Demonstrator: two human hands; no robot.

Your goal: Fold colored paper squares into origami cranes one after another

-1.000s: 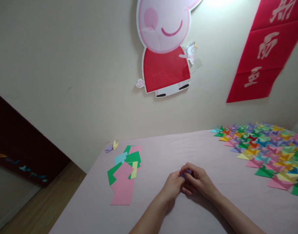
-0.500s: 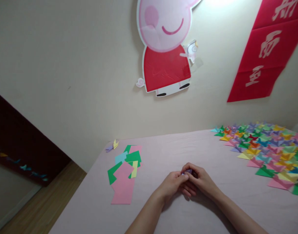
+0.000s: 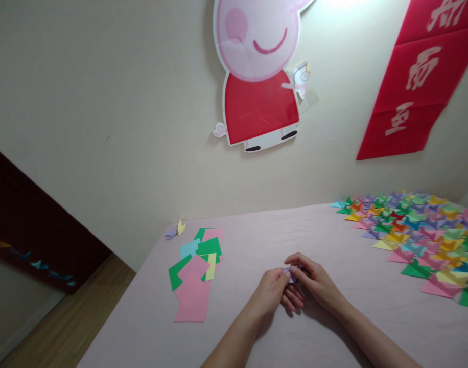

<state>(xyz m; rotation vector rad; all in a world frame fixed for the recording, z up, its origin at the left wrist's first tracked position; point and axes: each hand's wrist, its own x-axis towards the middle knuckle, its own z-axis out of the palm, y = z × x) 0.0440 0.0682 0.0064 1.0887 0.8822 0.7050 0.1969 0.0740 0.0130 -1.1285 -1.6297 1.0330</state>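
A small piece of folded purple paper (image 3: 293, 277) sits between my hands above the middle of the table. My left hand (image 3: 275, 289) pinches it from the left with the thumb on top, its other fingers curled underneath. From the right, my right hand (image 3: 314, 277) grips the same paper between thumb and fingers. Most of the paper is hidden by the fingers, so its exact shape cannot be made out.
Loose coloured paper sheets (image 3: 195, 286) overlap on the left of the pink-covered table (image 3: 257, 230). Behind them lie a yellow and a purple folded paper piece (image 3: 172, 233). Rows of several folded paper cranes (image 3: 418, 240) fill the right side. A wall (image 3: 161, 128) rises behind.
My right fingers have shifted slightly up and apart, so more of the purple paper shows. My left hand has turned a little, and the paper stays between both hands.
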